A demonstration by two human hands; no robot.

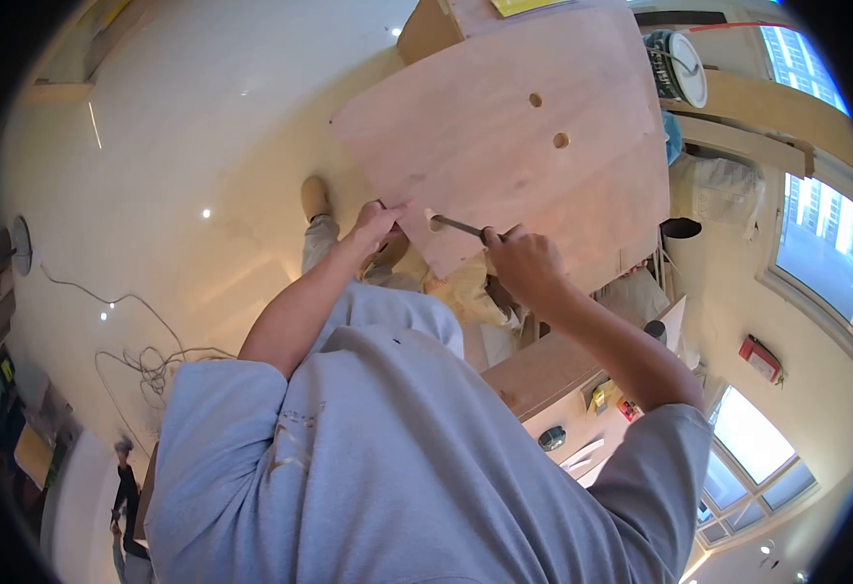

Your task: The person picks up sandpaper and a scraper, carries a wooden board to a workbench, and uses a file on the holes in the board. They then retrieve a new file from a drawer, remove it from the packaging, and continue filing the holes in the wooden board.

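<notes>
Clearly, the wooden board [456, 127] is the landmark, spread out ahead of the person's torso, with its near corner pointing toward the grey shirt [378, 438]. The left grip [378, 224] is closed on the board's left-hand edge, close to that near corner. The right grip [526, 265] is wrapped around a slim dark tool [463, 228], which reaches over the board with its tip at the near hole [435, 223], just inside the edge. Two more holes [561, 141] sit farther in, toward the board's far right side.

Left of the board, pale floor [203, 127] stretches away broadly, and a tan shoe [316, 198] stands near that edge. Room on the right is tighter: a lidded bucket [685, 73] is just beside the board's far right edge, and a long brown panel [548, 375] lies nearer the person than the board, partly under the right forearm. A yellow item [529, 5] is at the board's far edge.
</notes>
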